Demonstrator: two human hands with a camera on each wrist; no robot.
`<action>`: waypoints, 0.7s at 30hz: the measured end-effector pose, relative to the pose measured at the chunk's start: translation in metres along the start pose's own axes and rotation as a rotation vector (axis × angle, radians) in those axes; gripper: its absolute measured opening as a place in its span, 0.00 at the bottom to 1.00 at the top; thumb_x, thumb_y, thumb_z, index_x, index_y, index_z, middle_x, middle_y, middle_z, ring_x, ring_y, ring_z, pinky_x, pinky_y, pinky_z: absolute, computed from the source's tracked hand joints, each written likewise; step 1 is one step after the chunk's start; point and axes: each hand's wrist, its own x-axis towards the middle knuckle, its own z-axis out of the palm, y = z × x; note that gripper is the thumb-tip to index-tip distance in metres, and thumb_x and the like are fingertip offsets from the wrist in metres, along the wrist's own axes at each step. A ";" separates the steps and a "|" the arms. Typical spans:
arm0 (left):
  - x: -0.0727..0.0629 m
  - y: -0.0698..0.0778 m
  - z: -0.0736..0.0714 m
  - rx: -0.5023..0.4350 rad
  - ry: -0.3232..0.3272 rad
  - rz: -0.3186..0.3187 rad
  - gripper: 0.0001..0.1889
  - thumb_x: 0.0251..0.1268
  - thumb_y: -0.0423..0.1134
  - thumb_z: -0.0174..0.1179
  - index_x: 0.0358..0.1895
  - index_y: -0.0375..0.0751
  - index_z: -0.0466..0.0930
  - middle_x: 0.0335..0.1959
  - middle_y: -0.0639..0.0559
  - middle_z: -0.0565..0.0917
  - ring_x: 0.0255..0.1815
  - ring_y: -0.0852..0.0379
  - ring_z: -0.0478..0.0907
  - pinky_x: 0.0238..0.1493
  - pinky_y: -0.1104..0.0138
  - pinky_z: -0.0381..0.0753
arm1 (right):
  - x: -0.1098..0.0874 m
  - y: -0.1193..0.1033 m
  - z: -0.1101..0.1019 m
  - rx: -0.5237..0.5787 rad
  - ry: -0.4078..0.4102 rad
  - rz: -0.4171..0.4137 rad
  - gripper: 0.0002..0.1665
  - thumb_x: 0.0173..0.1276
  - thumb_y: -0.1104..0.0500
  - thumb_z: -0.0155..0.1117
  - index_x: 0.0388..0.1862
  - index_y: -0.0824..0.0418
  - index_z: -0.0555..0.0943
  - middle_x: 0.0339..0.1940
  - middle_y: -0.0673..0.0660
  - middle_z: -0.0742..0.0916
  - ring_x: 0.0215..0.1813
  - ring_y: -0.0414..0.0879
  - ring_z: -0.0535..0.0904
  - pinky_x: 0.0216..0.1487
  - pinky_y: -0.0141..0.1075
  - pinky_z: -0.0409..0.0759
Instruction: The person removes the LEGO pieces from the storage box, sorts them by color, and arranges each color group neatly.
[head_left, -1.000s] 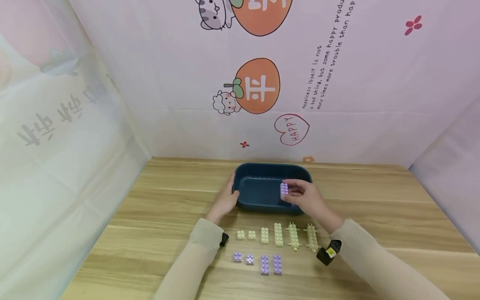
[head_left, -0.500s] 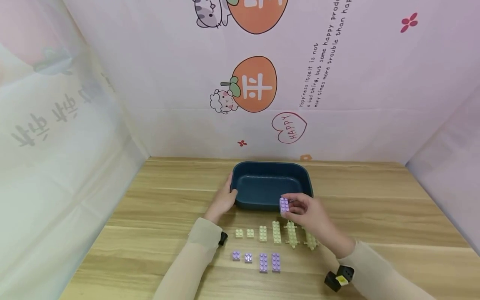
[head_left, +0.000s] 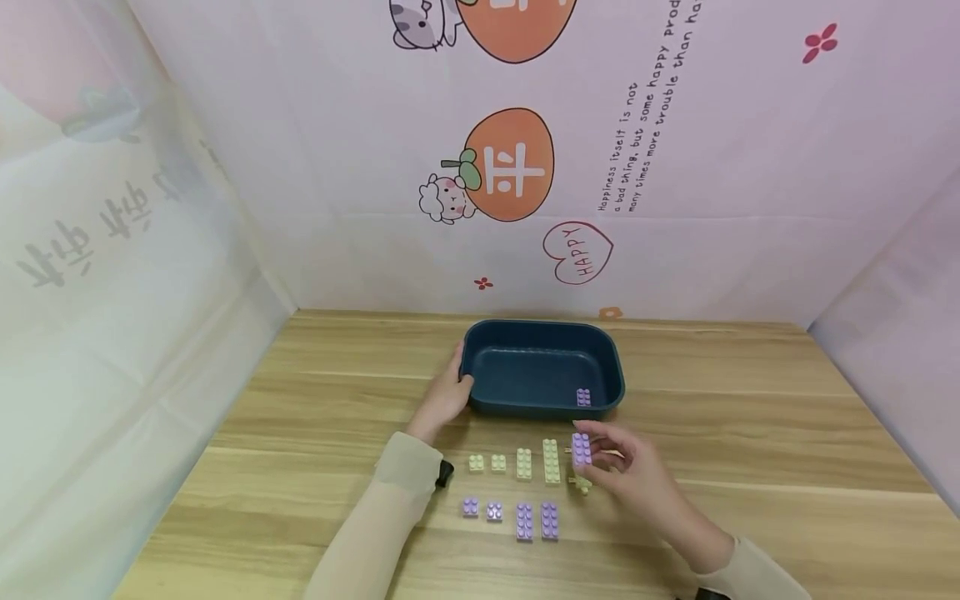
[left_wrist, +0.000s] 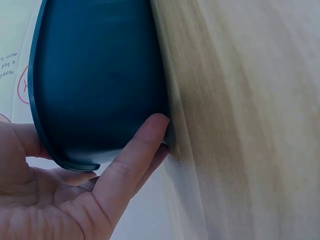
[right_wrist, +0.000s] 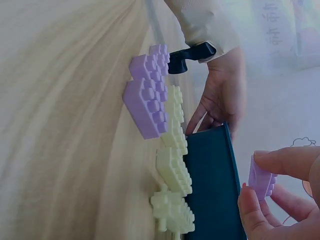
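A purple building brick [head_left: 581,448] is pinched between the thumb and fingers of my right hand [head_left: 636,471], in front of the dark teal bin [head_left: 525,375]. In the right wrist view this brick [right_wrist: 261,177] is seen side-on. My left hand [head_left: 444,398] grips the bin's left end; its thumb [left_wrist: 132,155] lies along the outer wall in the left wrist view. Inside the bin, near its front right corner, sits another purple brick [head_left: 583,397]. Below the held brick, a pale yellow piece with side pegs [head_left: 582,485] is partly hidden by my right hand.
Pale yellow bricks [head_left: 551,461] stand in a row in front of the bin. Closer to me is a row of purple bricks [head_left: 524,522], two small and two longer. The wooden table [head_left: 337,375] meets a printed cloth backdrop [head_left: 360,250] behind the bin.
My right hand has moved from over the bin toward me, carrying the purple brick to above the yellow row. The brick inside the bin is now uncovered. My left hand stays on the bin.
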 end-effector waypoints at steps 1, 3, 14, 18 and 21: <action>0.000 0.000 0.000 0.001 0.000 0.001 0.35 0.74 0.37 0.41 0.79 0.56 0.38 0.72 0.33 0.63 0.21 0.53 0.73 0.27 0.67 0.76 | -0.002 0.001 -0.001 -0.007 0.002 -0.009 0.29 0.51 0.75 0.72 0.55 0.73 0.79 0.49 0.66 0.81 0.44 0.36 0.77 0.47 0.27 0.81; -0.001 0.001 -0.001 0.002 -0.002 0.002 0.35 0.75 0.37 0.41 0.79 0.57 0.38 0.72 0.33 0.63 0.20 0.54 0.71 0.26 0.67 0.76 | -0.007 0.003 -0.002 -0.030 0.007 0.002 0.28 0.50 0.74 0.72 0.54 0.72 0.80 0.49 0.65 0.81 0.44 0.36 0.77 0.47 0.27 0.81; -0.004 0.000 -0.001 0.002 -0.005 -0.006 0.35 0.75 0.39 0.41 0.79 0.60 0.37 0.75 0.38 0.59 0.20 0.57 0.69 0.28 0.67 0.76 | -0.037 0.015 0.007 -0.143 -0.054 0.143 0.27 0.49 0.68 0.76 0.51 0.64 0.82 0.52 0.60 0.82 0.45 0.36 0.77 0.49 0.28 0.81; -0.003 0.001 -0.001 0.006 -0.008 -0.005 0.35 0.75 0.39 0.41 0.79 0.62 0.36 0.73 0.37 0.63 0.17 0.58 0.67 0.26 0.68 0.74 | -0.045 0.023 0.011 -0.106 -0.095 0.141 0.28 0.49 0.67 0.76 0.52 0.65 0.80 0.52 0.61 0.82 0.44 0.37 0.79 0.48 0.29 0.81; -0.002 0.001 0.000 0.013 -0.007 -0.008 0.35 0.75 0.39 0.41 0.79 0.62 0.36 0.72 0.37 0.64 0.17 0.58 0.67 0.25 0.68 0.74 | -0.048 0.028 0.014 -0.119 -0.115 0.167 0.28 0.50 0.64 0.76 0.52 0.63 0.80 0.51 0.61 0.83 0.42 0.36 0.80 0.46 0.28 0.81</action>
